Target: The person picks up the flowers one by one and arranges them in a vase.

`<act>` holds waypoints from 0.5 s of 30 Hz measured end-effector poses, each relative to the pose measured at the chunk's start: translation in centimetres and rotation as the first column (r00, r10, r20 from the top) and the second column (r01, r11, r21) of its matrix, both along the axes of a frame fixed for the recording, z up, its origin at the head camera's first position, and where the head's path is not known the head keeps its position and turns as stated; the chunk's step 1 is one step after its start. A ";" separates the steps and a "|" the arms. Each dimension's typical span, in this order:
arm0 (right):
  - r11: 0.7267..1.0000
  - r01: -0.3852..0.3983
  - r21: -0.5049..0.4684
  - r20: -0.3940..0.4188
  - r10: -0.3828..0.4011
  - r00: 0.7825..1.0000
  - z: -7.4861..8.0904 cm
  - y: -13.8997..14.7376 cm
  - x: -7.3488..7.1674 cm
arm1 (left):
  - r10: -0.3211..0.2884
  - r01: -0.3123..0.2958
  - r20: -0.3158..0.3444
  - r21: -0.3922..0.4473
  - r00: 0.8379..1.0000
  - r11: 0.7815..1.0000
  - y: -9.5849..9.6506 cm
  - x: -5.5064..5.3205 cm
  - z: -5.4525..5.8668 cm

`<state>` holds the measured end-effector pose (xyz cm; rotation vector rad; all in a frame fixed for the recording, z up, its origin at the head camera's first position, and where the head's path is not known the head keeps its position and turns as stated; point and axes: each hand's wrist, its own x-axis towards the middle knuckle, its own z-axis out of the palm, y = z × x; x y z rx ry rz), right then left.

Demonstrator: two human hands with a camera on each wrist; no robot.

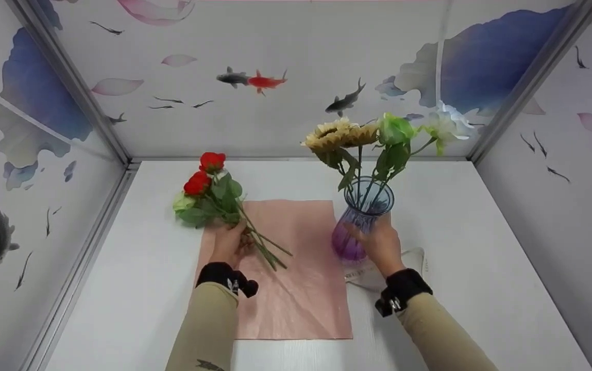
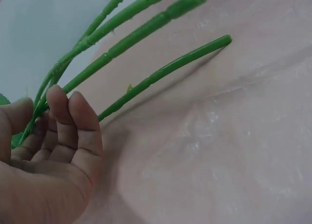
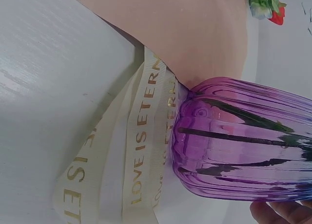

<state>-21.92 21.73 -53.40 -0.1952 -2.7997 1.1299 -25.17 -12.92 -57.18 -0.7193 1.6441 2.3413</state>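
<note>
Blue glass fades to purple down the vase (image 1: 348, 247), which stands out at the right of the head view, beyond the right edge of a pink sheet (image 1: 306, 293). The right hand (image 1: 382, 242) grips its body, thumb on the left side. From its round, clear rim rise sunflowers (image 1: 339, 135) with tan-yellow petals, a green bloom (image 1: 396, 129) and a white bloom (image 1: 449, 126). Left, above the far left part of the sheet, the left hand (image 1: 230, 242) holds a bunch by its stems (image 1: 262, 247): two red roses (image 1: 197, 183), a pale green flower (image 1: 183, 201) and dark green leaves, heads pointing far left.

In the left wrist view, fingers and thumb curl round the bright green stems, which are smooth with slight knots.

In the right wrist view, the vase's purple lower part is ribbed and see-through, dark stalks showing inside. Fingertips touch its side. Cream ribbon (image 3: 139, 146) with gold lettering lies beside its base on the white table (image 3: 44, 112).
</note>
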 end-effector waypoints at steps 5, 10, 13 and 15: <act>1.000 0.008 -0.004 0.006 -0.008 1.000 0.0 0.0 0.0 | -0.030 0.031 0.012 -0.166 0.999 0.986 0.0 0.1 0.2; 1.000 0.015 -0.011 0.002 -0.015 1.000 0.0 0.0 0.0 | -0.047 0.058 0.041 -0.313 0.998 0.948 0.4 0.2 -0.1; 1.000 0.008 -0.015 -0.005 -0.008 1.000 -0.1 0.0 0.0 | -0.083 0.101 0.061 -0.442 0.995 0.891 0.5 0.3 -0.4; 1.000 0.002 -0.018 -0.006 -0.002 1.000 -0.2 0.1 0.0 | -0.102 0.128 0.078 -0.529 0.992 0.839 0.6 0.3 -0.5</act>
